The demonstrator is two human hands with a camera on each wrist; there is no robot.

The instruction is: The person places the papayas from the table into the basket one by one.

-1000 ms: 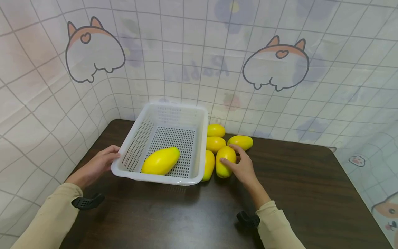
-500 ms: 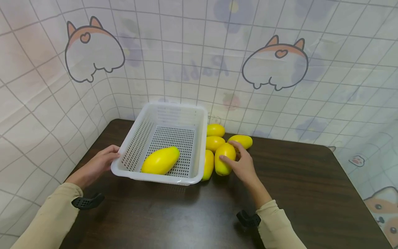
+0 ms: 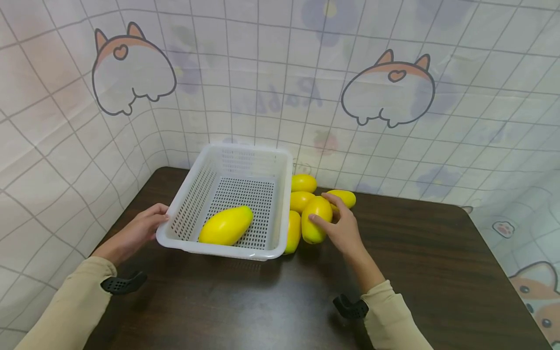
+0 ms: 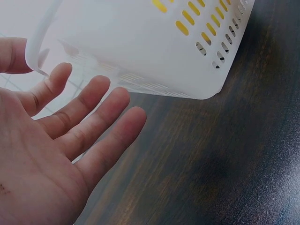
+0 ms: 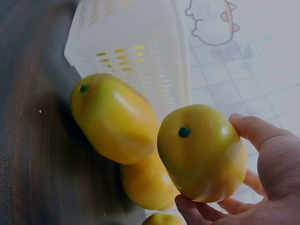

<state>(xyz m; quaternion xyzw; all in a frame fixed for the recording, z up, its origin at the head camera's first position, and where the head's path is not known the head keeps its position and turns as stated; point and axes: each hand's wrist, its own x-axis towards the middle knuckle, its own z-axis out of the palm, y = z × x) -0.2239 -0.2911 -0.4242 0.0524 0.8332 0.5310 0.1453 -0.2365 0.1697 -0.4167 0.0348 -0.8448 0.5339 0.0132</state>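
A white plastic basket (image 3: 284, 204) with slotted walls stands on the dark table, with one yellow mango (image 3: 225, 225) lying inside. At its left rim my left hand (image 3: 142, 228) pinches the edge between thumb and index finger; the other fingers (image 4: 110, 140) spread apart below, off the wall. My right hand (image 3: 343, 228) grips another mango (image 3: 317, 218) between thumb and fingers, just right of the basket. In the right wrist view this held mango (image 5: 201, 150) shows its green stem end and appears raised off the table. Beside it lies a mango (image 5: 112, 117) close to the basket wall.
More mangoes lie around the held one: one at the back (image 3: 304, 183), one in the middle (image 3: 301, 201), one by the basket (image 3: 292, 233) and one behind my right hand (image 3: 343, 198). A patterned curtain (image 3: 323, 97) borders the table (image 3: 420, 253) at the back.
My right hand has lifted its mango slightly and moved it a little away from me. The left hand and the basket have stayed in place.
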